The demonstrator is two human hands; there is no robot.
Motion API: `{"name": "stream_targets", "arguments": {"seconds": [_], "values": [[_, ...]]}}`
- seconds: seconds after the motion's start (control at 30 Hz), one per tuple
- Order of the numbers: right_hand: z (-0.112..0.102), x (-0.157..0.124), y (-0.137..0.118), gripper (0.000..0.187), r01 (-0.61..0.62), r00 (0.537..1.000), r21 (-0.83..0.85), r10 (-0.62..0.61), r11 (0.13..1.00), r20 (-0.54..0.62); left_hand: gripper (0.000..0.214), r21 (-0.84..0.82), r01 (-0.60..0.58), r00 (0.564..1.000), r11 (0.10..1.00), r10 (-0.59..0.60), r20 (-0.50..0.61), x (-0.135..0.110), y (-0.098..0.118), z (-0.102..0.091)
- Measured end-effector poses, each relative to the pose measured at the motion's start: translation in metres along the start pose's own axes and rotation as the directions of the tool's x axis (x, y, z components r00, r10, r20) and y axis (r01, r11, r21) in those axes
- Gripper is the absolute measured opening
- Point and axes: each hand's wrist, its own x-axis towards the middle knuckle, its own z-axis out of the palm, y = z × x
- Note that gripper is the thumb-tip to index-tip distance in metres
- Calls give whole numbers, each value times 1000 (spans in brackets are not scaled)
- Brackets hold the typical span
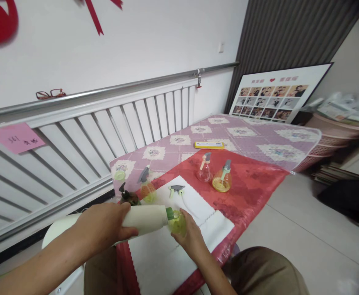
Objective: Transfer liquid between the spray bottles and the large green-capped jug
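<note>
My left hand (104, 223) is wrapped round a large pale green bottle (148, 217), which is tipped on its side with its green neck to the right. That neck meets the mouth of a small yellow-green clear bottle (178, 223), and my right hand (191, 237) grips this small bottle. Whether liquid flows between them I cannot make out. Just beyond lies a grey and green spray head (177, 190) with its thin tube on a white cloth (161, 262). Close to my left hand stand a dark pump bottle (129, 197) and an orange-yellow spray bottle (147, 189).
A pink spray bottle (204, 172) and a yellow one (222, 180) stand on the red cloth (247, 176). Behind them lies a yellow-edged flat case (209, 145) on the patterned tablecloth (243, 132). A white radiator (154, 112) borders the table's far left side.
</note>
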Motion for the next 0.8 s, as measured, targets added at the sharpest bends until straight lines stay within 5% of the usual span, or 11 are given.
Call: {"name": "stream_targets", "arguments": {"seconds": [0.8], "values": [[1, -1, 2, 80, -7, 1000, 16, 7, 1000, 1, 37, 35, -17, 1000, 999, 17, 14, -4, 5, -9]]}}
